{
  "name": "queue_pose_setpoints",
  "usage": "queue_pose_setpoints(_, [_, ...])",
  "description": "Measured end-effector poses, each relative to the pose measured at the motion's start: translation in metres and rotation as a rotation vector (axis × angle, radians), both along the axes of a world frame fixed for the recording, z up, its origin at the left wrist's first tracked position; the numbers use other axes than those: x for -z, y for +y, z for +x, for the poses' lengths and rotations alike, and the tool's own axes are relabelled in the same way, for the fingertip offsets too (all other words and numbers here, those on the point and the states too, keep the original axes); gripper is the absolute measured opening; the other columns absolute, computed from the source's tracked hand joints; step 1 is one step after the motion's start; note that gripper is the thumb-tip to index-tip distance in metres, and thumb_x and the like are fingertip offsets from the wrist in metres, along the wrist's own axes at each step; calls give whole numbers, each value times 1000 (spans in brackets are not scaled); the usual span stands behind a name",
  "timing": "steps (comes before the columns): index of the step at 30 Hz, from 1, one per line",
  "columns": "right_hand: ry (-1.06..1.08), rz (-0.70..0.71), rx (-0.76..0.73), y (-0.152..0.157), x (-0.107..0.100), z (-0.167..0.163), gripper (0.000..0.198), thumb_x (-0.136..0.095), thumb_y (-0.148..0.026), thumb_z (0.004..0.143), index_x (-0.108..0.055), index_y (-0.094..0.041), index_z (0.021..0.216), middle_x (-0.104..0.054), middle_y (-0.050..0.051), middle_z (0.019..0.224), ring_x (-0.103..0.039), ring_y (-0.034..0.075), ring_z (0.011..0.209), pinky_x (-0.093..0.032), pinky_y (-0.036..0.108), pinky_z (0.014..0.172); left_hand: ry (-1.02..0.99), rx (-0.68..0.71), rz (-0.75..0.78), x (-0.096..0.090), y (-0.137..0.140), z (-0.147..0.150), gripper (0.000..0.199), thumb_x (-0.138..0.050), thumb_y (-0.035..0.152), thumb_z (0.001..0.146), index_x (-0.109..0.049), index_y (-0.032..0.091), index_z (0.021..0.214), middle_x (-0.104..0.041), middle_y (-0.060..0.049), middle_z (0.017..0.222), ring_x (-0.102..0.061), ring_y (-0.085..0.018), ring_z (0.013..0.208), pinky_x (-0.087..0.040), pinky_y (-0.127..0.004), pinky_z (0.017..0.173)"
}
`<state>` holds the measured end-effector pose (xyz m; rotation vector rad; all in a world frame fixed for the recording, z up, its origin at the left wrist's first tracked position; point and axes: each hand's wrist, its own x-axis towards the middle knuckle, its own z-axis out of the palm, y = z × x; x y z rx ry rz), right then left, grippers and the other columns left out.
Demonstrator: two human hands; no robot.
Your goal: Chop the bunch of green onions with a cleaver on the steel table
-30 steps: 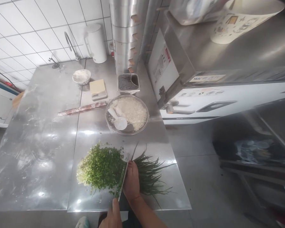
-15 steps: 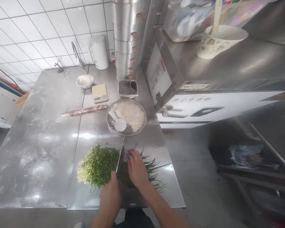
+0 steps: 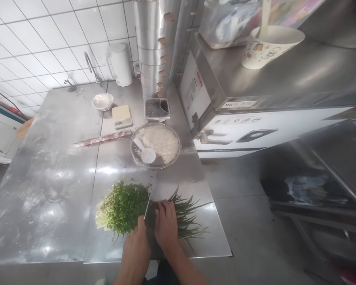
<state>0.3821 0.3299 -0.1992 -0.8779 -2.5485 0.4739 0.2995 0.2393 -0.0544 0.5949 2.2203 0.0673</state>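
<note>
- A big heap of chopped greens (image 3: 123, 206) is already lying on the desk (image 3: 47, 178), left of the blade.
- Your left hand (image 3: 136, 249) is closing its grip around the knife (image 3: 147, 209) handle, blade standing on edge between heap and stalks.
- Your right hand (image 3: 165, 223) is pressing flat, fingers together, on the uncut stalks (image 3: 186, 217), holding them down.
- Judging by sizes, most is chopped; a smaller bundle is waiting on the right.
</note>
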Motion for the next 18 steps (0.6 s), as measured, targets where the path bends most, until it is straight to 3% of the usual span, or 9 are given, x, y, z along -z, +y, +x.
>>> queue_pose_setpoints(7, [75,27,31,-1,15,-4,24,-62,-17,97,-63,-16,121,-66,13,115,-60,30,122,-54,63,115,-23,27,-28,-2,-17,14,53,-26,6,102,-35,15,153,-75,-13,127,-74,-26,112,-46,-34,81])
queue_pose_setpoints(14, [72,19,36,0,17,-5,27,-66,-12,93,-65,-16,120,-65,13,115,-58,30,122,-54,61,115,-22,67,-105,6,-6,16,61,-31,-1,97,-38,14,156,-76,-14,124,-76,-23,110,-49,-30,81])
queue_pose_setpoints(18, [80,44,30,0,18,-4,27,-69,-12,91,-66,-14,118,-64,14,113,-58,31,120,-56,62,112,-7,74,-185,17,-23,35,68,-39,-2,92,-43,18,156,-75,-15,128,-77,-24,105,-52,-28,79])
